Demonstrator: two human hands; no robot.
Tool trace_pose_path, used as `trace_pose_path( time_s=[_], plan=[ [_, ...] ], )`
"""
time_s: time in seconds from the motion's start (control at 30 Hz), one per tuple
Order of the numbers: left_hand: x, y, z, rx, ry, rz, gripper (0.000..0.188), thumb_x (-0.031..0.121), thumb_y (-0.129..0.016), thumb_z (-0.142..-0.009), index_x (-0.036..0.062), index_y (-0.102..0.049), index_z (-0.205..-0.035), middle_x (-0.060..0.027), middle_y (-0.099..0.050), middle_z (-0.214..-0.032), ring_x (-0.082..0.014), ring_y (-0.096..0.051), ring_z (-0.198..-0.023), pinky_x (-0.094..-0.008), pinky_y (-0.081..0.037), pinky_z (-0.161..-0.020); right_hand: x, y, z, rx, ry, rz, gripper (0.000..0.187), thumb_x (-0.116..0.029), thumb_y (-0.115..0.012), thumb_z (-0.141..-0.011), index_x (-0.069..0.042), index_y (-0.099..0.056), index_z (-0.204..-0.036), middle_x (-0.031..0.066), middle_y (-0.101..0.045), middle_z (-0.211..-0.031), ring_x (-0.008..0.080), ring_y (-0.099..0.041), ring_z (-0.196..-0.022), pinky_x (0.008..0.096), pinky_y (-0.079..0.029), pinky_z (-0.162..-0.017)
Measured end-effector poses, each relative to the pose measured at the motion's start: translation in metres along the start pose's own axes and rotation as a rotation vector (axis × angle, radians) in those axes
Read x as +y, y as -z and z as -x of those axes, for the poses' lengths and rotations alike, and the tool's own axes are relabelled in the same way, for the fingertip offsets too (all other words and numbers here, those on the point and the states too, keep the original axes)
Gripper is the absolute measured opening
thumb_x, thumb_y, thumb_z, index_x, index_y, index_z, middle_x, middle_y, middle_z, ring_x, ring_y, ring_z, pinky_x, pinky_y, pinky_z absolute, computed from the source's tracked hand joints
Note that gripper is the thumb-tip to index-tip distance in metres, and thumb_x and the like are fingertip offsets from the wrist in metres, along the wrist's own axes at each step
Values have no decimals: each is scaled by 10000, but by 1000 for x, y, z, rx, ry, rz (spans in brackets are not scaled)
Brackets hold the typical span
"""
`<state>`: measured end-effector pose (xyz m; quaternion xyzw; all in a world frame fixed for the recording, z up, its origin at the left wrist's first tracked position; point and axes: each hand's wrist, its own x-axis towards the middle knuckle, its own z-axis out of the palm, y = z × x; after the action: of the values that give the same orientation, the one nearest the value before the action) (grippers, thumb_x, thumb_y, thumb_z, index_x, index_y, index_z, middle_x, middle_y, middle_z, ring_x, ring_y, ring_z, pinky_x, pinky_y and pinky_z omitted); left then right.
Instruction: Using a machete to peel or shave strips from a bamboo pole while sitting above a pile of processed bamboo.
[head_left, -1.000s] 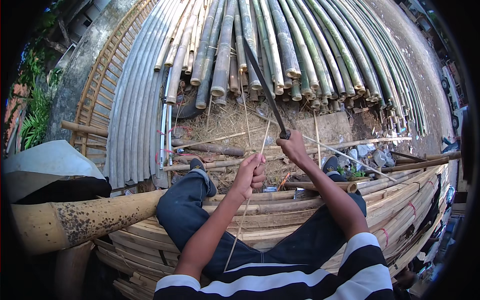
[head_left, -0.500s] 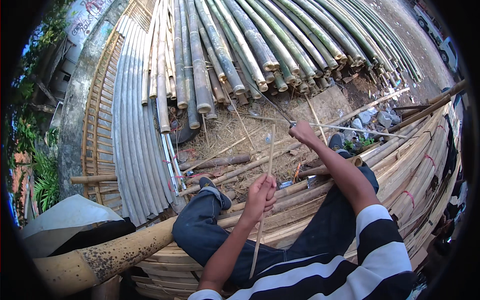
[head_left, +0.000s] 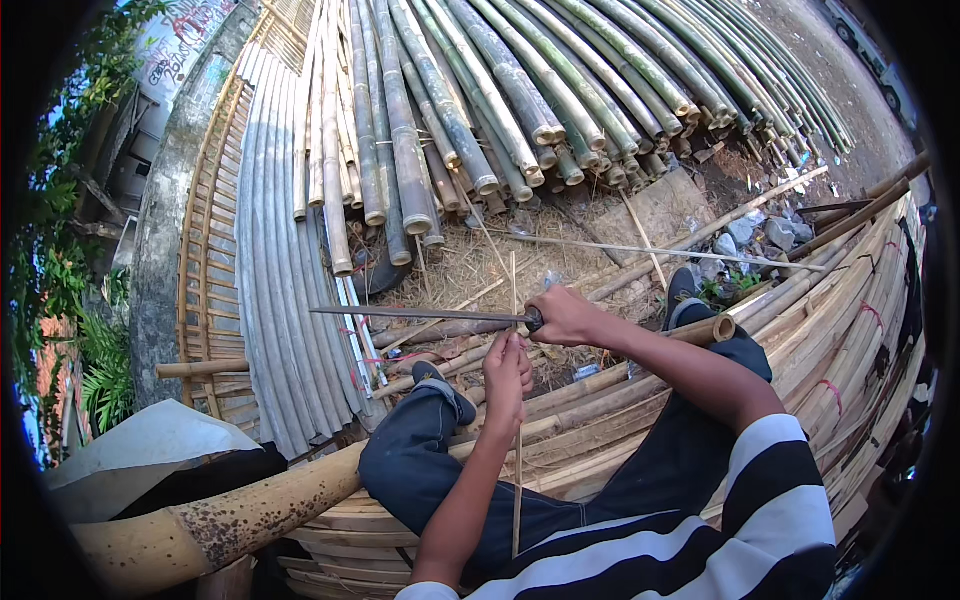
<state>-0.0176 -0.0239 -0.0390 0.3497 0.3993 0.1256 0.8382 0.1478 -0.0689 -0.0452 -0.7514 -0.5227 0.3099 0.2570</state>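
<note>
We count two hands here, each with one thing in it. The left hand has its fingers curled around one narrow bamboo strip, the thumb lying upward along it. The right hand has its fingers wrapped around the handle of one machete, whose long dark blade points to our left.

The strip stands almost upright in front of our body, its lower end at our lap and its upper end rising past the blade. The machete crosses it close to the handle, just above the left thumb; we cannot tell whether the edge has bitten in. The left forearm climbs steeply from the lower edge, leaning slightly right. The right arm bends at the elbow, its forearm slanting up and leftward, so that the right hand sits a little higher than the left, just beside it.

Our two shoes, the left and the right, are set well apart, with one pair of dark blue jeans above them. We see one thick speckled bamboo pole at the lower left, one ladder-like bamboo frame beside grey corrugated sheeting, and dozens of bamboo poles ahead, overlapping too much for an exact count.
</note>
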Motion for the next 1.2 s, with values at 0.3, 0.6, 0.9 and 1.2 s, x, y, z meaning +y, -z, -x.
trace_pose_path(
  time_s=[0.3,0.6,0.9,1.2],
  plan=[
    [-4,-20,22,-208,125,-21,197,256,-459,-983,100,-440,-864,71,-229,-521,-19,-186,-375,-196,-127,-338,143,39,-21,342,-676,-277,244,-172,-605,-626,63,-549,-591,208,-594,-587,318,-631,-593,422,-485,-577],
    [6,-2,-4,-227,194,138,209,286,-428,-991,117,-454,-872,78,-213,-534,-15,-173,-382,-185,-119,-338,30,39,14,140,-147,-239,248,-204,-634,-621,22,-533,-630,156,-515,-544,260,-514,-519,383,-427,-552],
    [-44,-39,25,-188,-90,-343,188,239,-442,-987,104,-428,-857,69,-231,-539,-21,-208,-387,-197,-137,-343,130,32,-8,325,-539,-87,224,-199,-609,-610,22,-574,-599,233,-574,-591,372,-618,-587,427,-489,-567],
    [5,5,-23,-250,228,218,254,323,-421,-988,122,-424,-832,71,-208,-524,-21,-170,-385,-190,-127,-331,105,48,-3,409,-466,-792,202,-84,-596,-665,-30,-490,-502,16,-470,-471,113,-461,-405,283,-363,-388]
  ],
)
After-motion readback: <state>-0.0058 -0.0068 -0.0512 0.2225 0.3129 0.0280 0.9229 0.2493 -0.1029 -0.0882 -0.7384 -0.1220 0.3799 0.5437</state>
